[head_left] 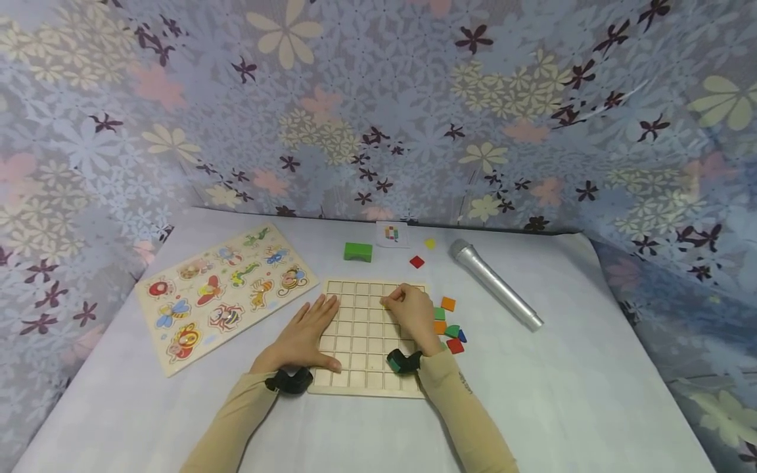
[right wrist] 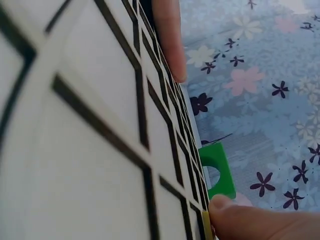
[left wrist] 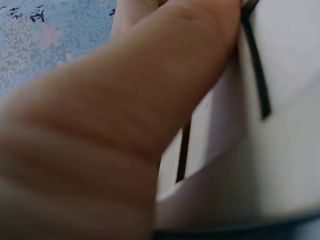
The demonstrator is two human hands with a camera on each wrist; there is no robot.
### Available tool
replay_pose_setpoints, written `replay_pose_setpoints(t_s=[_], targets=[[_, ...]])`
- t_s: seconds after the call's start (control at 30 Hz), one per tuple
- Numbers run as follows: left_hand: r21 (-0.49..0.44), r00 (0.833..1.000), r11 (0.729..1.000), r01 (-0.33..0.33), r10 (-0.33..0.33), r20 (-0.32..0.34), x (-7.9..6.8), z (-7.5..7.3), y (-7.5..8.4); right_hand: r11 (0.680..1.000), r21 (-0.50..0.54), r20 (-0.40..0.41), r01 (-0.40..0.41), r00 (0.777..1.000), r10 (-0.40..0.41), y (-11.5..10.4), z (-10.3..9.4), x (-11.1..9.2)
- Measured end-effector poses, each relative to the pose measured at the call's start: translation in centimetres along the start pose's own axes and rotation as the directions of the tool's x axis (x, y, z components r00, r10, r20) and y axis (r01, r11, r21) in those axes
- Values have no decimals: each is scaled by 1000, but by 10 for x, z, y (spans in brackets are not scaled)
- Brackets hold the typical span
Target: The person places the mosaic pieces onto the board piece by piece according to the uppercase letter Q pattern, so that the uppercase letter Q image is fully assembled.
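A pale wooden board with a square grid (head_left: 359,343) lies flat between the two hands. On its left edge rests my left hand (head_left: 304,335), fingers spread and thumb stretched over the lower cells. In the left wrist view the thumb (left wrist: 150,70) fills most of the picture. My right hand (head_left: 414,316) is over the board's upper right part, pinching a small yellow piece (head_left: 384,302) at the grid. The right wrist view shows the thumb (right wrist: 260,220) against this yellow piece (right wrist: 207,226), low at the grid's surface.
Right of the board lie several coloured pieces, among them an orange square (head_left: 448,303) and a red one (head_left: 455,345). Behind it are a green arch block (head_left: 358,249), a pattern card (head_left: 384,240), a red piece (head_left: 416,262) and a yellow piece (head_left: 430,244). A silver microphone (head_left: 493,282) and an insect puzzle (head_left: 251,318) flank it.
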State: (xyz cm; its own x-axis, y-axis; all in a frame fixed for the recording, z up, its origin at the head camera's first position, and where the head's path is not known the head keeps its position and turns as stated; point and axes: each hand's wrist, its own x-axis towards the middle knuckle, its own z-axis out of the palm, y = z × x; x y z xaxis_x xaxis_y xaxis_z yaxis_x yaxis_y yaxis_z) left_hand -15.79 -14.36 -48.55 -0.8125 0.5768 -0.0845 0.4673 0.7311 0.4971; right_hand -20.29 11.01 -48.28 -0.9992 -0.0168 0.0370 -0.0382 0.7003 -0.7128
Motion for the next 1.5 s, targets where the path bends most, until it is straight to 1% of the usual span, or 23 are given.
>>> replay_pose_setpoints(t_s=[0.07, 0.13, 0.2, 0.27, 0.33, 0.43, 0.5, 0.57, 0.63, 0.7, 0.8, 0.9, 0.93, 1.0, 1.1, 1.2, 1.3, 1.37, 1.43, 1.5], targets=[[4, 1000, 1000, -1, 1, 1, 1, 0, 0, 1000, 19, 28, -4, 1000, 3, 1, -4, 4], [7, 1000, 1000, -1, 1, 6, 3, 0, 0, 998, 57, 51, -30, 998, 27, 5, -11, 11], [10, 1000, 1000, -4, 4, 9, 4, 0, 0, 992, 103, 49, -68, 997, 64, 9, -21, 21], [13, 1000, 1000, 2, -2, 20, 5, 0, 0, 982, 162, 38, -92, 995, 87, 15, -30, 35], [11, 1000, 1000, 2, -2, 20, 4, 0, 0, 964, 238, 26, -117, 993, 114, 20, -39, 52], [2, 1000, 1000, 14, -14, 16, 2, 0, -1, 942, 310, 13, -128, 991, 130, 29, -48, 77], [-4, 1000, 1000, 21, -21, 17, 0, 0, -1, 930, 338, 20, -143, 989, 144, 34, -50, 92], [-6, 999, 1000, 25, -25, 21, -2, 1, -1, 925, 343, 32, -164, 986, 163, 40, -50, 102], [-3, 999, 1000, 24, -24, 27, -2, 3, 0, 920, 340, 50, -195, 981, 189, 44, -48, 108], [-8, 999, 1000, 21, -21, 25, -3, 4, 0, 915, 337, 45, -220, 975, 218, 48, -45, 112], [-15, 1000, 1000, 14, -14, 20, -2, 5, 0, 921, 322, -13, -218, 972, 235, 52, -40, 113], [-14, 1000, 1000, 12, -12, 15, -2, 3, 0, 935, 301, -75, -190, 972, 221, 51, -37, 112], [-14, 1000, 1000, 12, -12, 12, -2, 3, 0, 944, 276, -85, -183, 973, 214, 51, -37, 111], [-4, 1000, 1000, 17, -17, 12, -1, 1, -1, 956, 227, -78, -183, 976, 205, 50, -36, 110], [3, 1000, 1000, 21, -21, 12, -2, 0, 0, 974, 129, -43, -185, 980, 192, 49, -40, 102], [9, 999, 1000, 27, -28, 19, -3, -2, 0, 985, 64, 16, -157, 988, 157, 50, -45, 92], [-4, 1000, 1000, 17, -17, 15, -3, -2, 1, 990, 37, 90, -134, 987, 130, 51, -51, 80], [-14, 1000, 1000, 12, -12, 11, -2, -2, 2, 990, 44, 138, -136, 982, 129, 52, -56, 72], [-14, 1000, 1000, 9, -9, 8, -1, -2, 2, 992, 19, 162, -127, 979, 122, 54, -61, 64], [-11, 1000, 1000, 15, -15, 11, -1, -2, 2, 994, 9, 159, -110, 981, 107, 57, -63, 57]])
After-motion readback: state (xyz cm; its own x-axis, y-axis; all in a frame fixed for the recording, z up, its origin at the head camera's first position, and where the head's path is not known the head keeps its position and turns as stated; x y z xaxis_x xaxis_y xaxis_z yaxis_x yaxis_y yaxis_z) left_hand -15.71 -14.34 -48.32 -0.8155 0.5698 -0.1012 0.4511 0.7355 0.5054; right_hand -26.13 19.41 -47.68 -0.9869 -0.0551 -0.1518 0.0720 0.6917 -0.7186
